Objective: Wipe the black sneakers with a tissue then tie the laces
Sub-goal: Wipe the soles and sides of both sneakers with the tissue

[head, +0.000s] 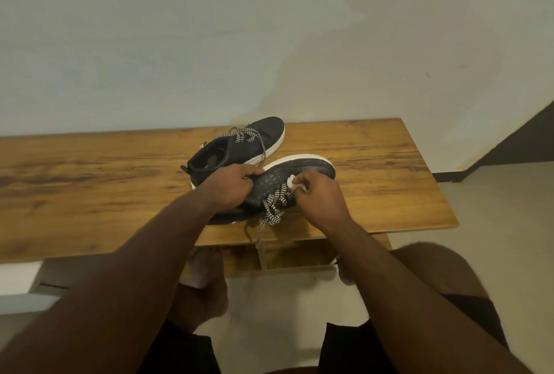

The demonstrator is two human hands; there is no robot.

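The left hand (pixel 232 186) grips the near black sneaker (pixel 295 177) tilted on the wooden desk (pixel 374 163), fingers curled round its side; the right hand (pixel 322 196) pinches a white tissue (pixel 293 181) against its upper; the second sneaker (pixel 239 145) sits just behind, laces (pixel 274 205) loose.

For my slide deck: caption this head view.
Left hand steadies near sneaker while right hand wipes it with tissue; laces untied.

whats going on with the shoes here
A person is wiping the near sneaker on a wooden table. The left hand grips its side while the right hand pinches a tissue against the upper. Its laces hang untied. The far sneaker lies behind, also untied.
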